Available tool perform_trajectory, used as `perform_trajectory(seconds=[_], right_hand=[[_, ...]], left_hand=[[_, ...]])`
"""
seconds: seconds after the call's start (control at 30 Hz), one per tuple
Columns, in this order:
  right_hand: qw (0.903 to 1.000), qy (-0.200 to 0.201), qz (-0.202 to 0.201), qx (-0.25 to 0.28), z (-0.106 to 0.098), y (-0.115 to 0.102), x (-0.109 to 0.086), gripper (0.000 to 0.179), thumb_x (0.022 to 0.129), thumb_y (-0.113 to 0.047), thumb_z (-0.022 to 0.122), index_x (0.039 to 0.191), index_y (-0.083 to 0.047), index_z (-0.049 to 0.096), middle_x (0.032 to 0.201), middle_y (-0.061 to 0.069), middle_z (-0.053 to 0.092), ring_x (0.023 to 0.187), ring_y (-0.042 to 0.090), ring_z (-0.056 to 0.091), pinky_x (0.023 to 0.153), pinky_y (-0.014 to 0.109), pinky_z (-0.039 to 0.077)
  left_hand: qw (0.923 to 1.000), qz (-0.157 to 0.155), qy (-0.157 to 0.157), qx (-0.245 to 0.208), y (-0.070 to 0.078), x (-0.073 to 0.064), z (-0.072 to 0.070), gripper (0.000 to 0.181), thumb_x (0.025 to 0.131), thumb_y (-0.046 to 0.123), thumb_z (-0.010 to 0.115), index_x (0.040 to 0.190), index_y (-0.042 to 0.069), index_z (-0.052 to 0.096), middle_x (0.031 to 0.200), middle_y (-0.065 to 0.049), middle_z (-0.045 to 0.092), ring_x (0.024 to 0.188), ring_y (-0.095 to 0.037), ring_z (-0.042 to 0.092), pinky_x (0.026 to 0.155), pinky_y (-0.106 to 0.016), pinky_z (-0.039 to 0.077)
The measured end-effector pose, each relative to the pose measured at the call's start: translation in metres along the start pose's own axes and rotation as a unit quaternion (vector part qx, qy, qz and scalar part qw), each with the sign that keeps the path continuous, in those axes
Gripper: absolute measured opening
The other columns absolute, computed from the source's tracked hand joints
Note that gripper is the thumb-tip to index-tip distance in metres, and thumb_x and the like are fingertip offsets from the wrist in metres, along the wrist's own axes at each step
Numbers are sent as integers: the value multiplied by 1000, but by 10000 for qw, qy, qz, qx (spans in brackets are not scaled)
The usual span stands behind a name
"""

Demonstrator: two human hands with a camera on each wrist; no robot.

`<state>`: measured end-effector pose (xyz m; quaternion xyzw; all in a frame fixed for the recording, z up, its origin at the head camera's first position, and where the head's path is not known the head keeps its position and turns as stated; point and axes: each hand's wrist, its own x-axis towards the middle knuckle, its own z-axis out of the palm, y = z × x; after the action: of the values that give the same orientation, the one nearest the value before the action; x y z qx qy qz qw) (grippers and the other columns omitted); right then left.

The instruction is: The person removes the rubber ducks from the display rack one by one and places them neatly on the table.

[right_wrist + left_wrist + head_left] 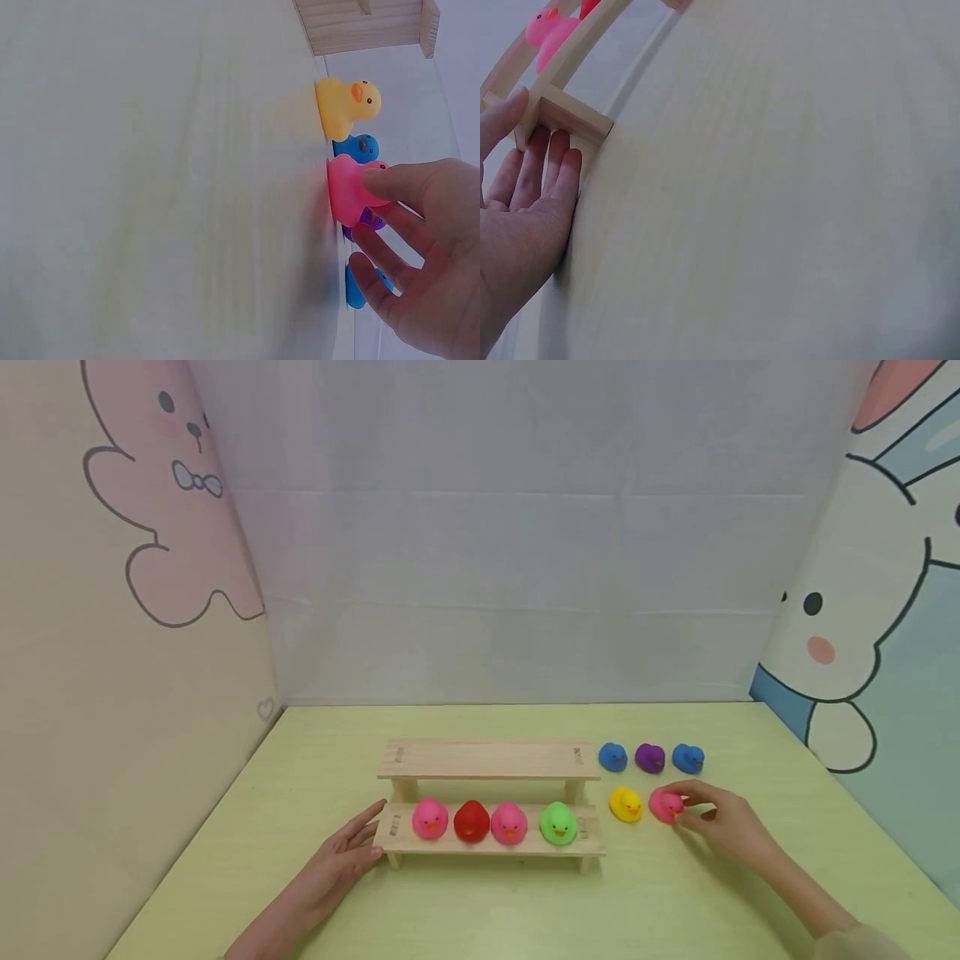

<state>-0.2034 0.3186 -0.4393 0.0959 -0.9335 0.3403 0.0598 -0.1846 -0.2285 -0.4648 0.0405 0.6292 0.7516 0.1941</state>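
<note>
Fingers of your right hand [723, 825] pinch the pink duck [663, 807] on the surface [487, 910], nearer its right edge; probably light, soft and slick, it wants holding by its rounded body. Your left hand [336, 864] grips the stand [489, 759] at its left end.

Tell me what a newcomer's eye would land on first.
Likely the row of four bright pink, red and green toy ducks on the lower tier of the pale wooden rack, at centre. Next, to its right, the right hand pinching another pink toy duck; then the white cartoon rabbit at far right.
</note>
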Motion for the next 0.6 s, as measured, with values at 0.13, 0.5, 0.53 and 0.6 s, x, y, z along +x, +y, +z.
perform_trajectory(seconds=[0.13, 0.5, 0.53, 0.6], right_hand=[[10000, 12, -49, 23, -1, 1, 0, 35, 82, -6, 74, 116, -8, 66, 112, 12, 64, 96, 31, 59, 70, 30, 52], [9997, -9, -53, 231, -4, 5, -1, 36, 84, -7, 73, 119, -6, 65, 115, 15, 63, 98, 33, 59, 71, 27, 52], [9996, -16, -54, 266, -4, 6, -1, 36, 84, -8, 73, 120, -6, 65, 116, 15, 63, 98, 33, 59, 71, 27, 52], [9994, -46, -39, 338, -4, 8, -1, 37, 85, -10, 73, 120, -6, 65, 116, 15, 63, 98, 33, 59, 72, 26, 52]], left_hand=[[10000, 4, 20, -3, 0, 0, 0, 70, 94, 5, 56, 153, 16, 20, 149, -20, 26, 127, -22, 42, 100, -29, 37], [10000, 41, 2, 17, 0, 0, 1, 69, 94, 5, 56, 153, 16, 21, 150, -20, 23, 129, -23, 40, 102, -30, 35], [10000, 44, 0, 14, 0, 0, 0, 69, 94, 5, 56, 153, 16, 21, 150, -20, 23, 129, -23, 40, 102, -30, 35], [10000, 52, 0, 20, -1, 0, 0, 70, 94, 5, 56, 153, 16, 21, 150, -20, 24, 129, -23, 40, 102, -30, 36]])
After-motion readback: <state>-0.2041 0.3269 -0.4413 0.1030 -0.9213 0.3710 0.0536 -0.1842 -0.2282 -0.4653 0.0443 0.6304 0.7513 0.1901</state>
